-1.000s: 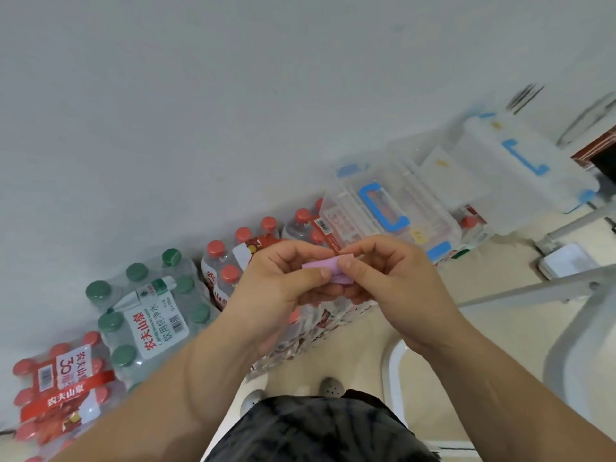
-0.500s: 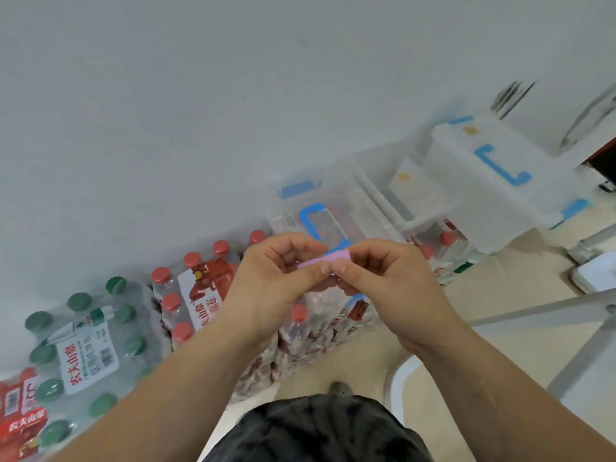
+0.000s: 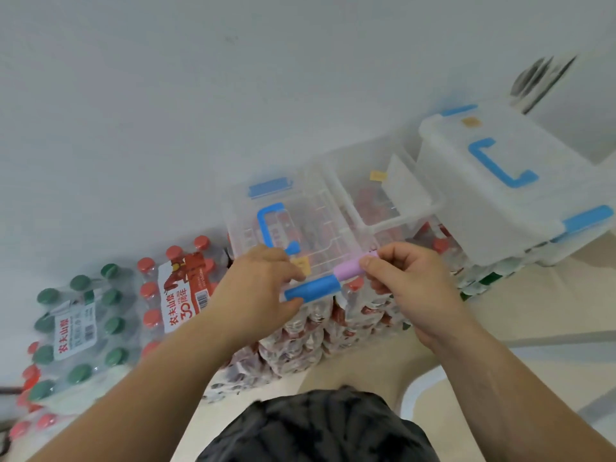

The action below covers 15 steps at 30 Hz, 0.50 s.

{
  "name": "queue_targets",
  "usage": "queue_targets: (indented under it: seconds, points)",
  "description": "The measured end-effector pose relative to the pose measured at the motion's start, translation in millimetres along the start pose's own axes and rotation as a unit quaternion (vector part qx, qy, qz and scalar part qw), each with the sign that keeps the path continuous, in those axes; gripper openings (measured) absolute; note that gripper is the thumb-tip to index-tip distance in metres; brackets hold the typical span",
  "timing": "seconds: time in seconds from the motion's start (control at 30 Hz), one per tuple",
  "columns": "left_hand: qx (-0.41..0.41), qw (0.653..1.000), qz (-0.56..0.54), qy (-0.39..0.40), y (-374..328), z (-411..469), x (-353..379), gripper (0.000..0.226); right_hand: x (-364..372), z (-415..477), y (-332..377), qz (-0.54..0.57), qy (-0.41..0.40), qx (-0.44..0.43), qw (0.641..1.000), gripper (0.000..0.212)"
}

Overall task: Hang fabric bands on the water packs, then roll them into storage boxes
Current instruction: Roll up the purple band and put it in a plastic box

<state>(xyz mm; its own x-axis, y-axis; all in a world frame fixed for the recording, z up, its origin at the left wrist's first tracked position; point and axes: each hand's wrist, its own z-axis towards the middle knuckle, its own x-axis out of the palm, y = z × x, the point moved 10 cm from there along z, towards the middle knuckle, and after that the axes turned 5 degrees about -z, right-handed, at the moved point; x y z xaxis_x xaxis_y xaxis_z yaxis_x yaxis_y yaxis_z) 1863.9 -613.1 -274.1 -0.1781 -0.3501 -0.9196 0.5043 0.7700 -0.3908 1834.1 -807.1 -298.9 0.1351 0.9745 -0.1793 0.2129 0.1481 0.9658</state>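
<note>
A rolled pink fabric band (image 3: 348, 270) is pinched at its right end by my right hand (image 3: 406, 281). It lies just above the front edge of a clear storage box (image 3: 320, 208) with a blue handle. My left hand (image 3: 263, 285) curls its fingers round the left end of that box's blue front latch (image 3: 311, 290). The box rests on shrink-wrapped water packs (image 3: 316, 328) with red labels. Left of them sit a red-capped pack (image 3: 186, 288) and a green-capped pack (image 3: 80, 328).
An open clear box (image 3: 400, 225) stands to the right of the first one. Farther right is a white lidded box (image 3: 500, 195) with blue handle and latches. A pale wall (image 3: 233, 95) runs behind everything. My dark clothing (image 3: 316, 428) fills the bottom middle.
My hands have moved apart and down to the clear box's front edge. The left hand has left the band and now grips the blue latch. The view has shifted right.
</note>
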Motion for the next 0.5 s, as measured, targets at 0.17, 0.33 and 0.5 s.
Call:
queue_targets:
  seconds: [0.17,0.33,0.5]
  points:
    - [-0.015,0.999,0.034,-0.034,-4.8,-8.1,4.3,0.025,19.7,-2.2,-20.3,0.005,0.056,0.006,0.998,0.013]
    - [-0.136,0.984,-0.018,-0.11,3.7,-21.9,-0.8,0.022,38.2,-2.0,-19.4,0.006,0.1,0.006,0.995,0.017]
    - [-0.183,0.972,-0.081,-0.119,-8.3,-21.0,5.5,0.016,50.1,3.7,-24.8,0.06,0.104,0.025,0.992,0.019]
